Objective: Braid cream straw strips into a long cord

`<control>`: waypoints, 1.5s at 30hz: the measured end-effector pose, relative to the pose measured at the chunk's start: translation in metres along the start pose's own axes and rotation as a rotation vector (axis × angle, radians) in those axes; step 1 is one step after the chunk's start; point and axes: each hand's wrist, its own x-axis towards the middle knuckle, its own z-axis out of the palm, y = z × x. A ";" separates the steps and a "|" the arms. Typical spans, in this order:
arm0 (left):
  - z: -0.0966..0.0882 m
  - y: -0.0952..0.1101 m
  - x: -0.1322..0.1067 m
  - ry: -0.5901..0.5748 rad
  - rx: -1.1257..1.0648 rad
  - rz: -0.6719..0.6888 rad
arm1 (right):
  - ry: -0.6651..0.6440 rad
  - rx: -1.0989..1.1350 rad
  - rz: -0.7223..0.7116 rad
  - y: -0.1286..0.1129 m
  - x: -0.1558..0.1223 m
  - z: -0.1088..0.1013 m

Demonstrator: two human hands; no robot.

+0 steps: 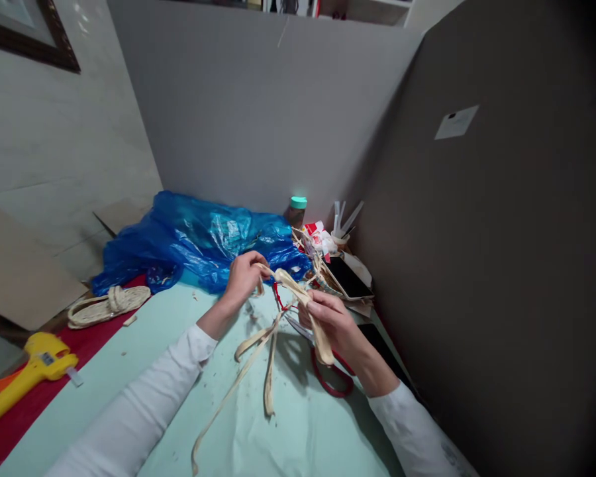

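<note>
My left hand (243, 278) pinches one end of a pale, dried plant-fibre strip (293, 283). My right hand (330, 321) grips the folded, wider part of that strip, which stretches between both hands above the table. Below them hangs or lies a bunch of similar strips (269, 384), bound near the top with red thread (279, 298); I cannot tell whether the held strip joins it. Scissors with red handles (336, 392) lie under my right hand, partly covered by it.
A crumpled blue plastic bag (198, 232) fills the back left. At the left edge are a woven straw sandal (112, 305) and a yellow glue gun (34, 368). A dark-screened tablet (348, 277) and a green-lidded jar (297, 211) stand behind my hands. Grey partitions (278, 112) enclose the table.
</note>
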 end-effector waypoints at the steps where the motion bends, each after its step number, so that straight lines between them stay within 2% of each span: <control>1: -0.004 -0.002 0.004 0.051 -0.132 -0.079 | -0.005 0.040 0.017 -0.003 -0.001 -0.001; 3: -0.016 -0.006 0.014 0.181 -0.388 -0.219 | 0.004 0.119 0.017 -0.010 -0.002 -0.004; 5: -0.031 -0.009 0.024 0.277 -0.534 -0.293 | 0.042 0.171 -0.025 -0.016 -0.003 -0.007; 8: -0.047 -0.010 0.033 0.301 -0.621 -0.348 | 0.101 0.222 -0.073 -0.016 0.000 -0.012; 10: -0.044 -0.005 0.029 0.261 -0.667 -0.374 | 0.140 0.234 -0.055 -0.011 0.003 -0.014; 12: -0.027 0.004 0.016 0.161 -0.701 -0.378 | 0.176 0.182 -0.020 -0.004 0.007 -0.015; 13: -0.015 0.010 0.007 0.072 -0.717 -0.373 | 0.189 0.133 -0.009 0.000 0.009 -0.014; 15: 0.008 0.021 -0.014 -0.295 -0.726 -0.328 | 0.209 0.041 -0.012 0.006 0.012 -0.012; 16: 0.018 0.026 -0.024 -0.417 -0.696 -0.323 | 0.218 0.010 -0.021 0.008 0.013 -0.012; 17: 0.027 0.029 -0.032 -0.475 -0.658 -0.309 | 0.225 -0.006 -0.034 0.010 0.013 -0.011; 19: 0.036 0.033 -0.042 -0.447 -0.581 -0.269 | 0.229 -0.005 -0.056 0.013 0.014 -0.010; 22: 0.037 0.033 -0.045 -0.381 -0.502 -0.249 | 0.205 -0.009 -0.064 0.017 0.015 -0.010; 29: 0.036 0.035 -0.044 -0.411 -0.446 -0.256 | 0.236 -0.018 -0.057 0.022 0.015 -0.014; 36: 0.039 0.033 -0.044 -0.391 -0.446 -0.235 | 0.249 0.076 -0.057 0.023 0.013 -0.009; 41: 0.041 0.027 -0.042 -0.384 -0.427 -0.180 | 0.218 0.218 0.009 0.018 0.012 -0.006; 45: 0.040 0.024 -0.041 -0.382 -0.428 -0.175 | 0.203 0.238 0.030 0.018 0.013 -0.008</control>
